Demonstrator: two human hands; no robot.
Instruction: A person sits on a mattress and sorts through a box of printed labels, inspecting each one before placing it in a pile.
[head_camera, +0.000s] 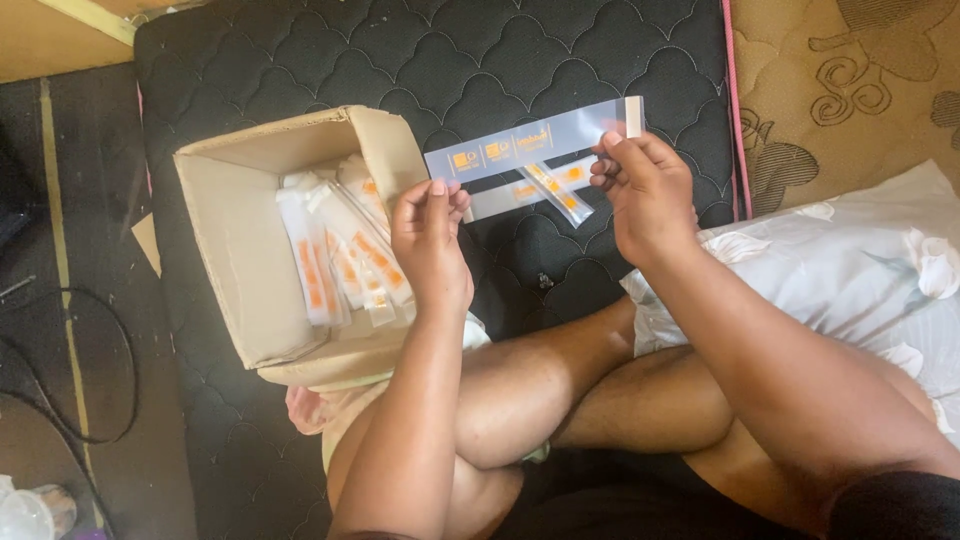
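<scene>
My left hand (430, 240) and my right hand (645, 190) hold a long clear plastic sleeve (530, 145) with orange printed squares stretched between them, one hand at each end. A couple more of the same sleeves (555, 190) lie just below it on the black quilted mattress (450, 50). To the left, an open cardboard box (235, 250) holds several white and orange sleeves (340, 255). I sit cross-legged with my knees below the hands.
A white pillow (850, 270) lies at the right beside my leg. A patterned brown rug (850, 90) shows at the upper right. Black cables (70, 360) run over the dark floor at the left, with a clear plastic item (25, 515) in the lower left corner.
</scene>
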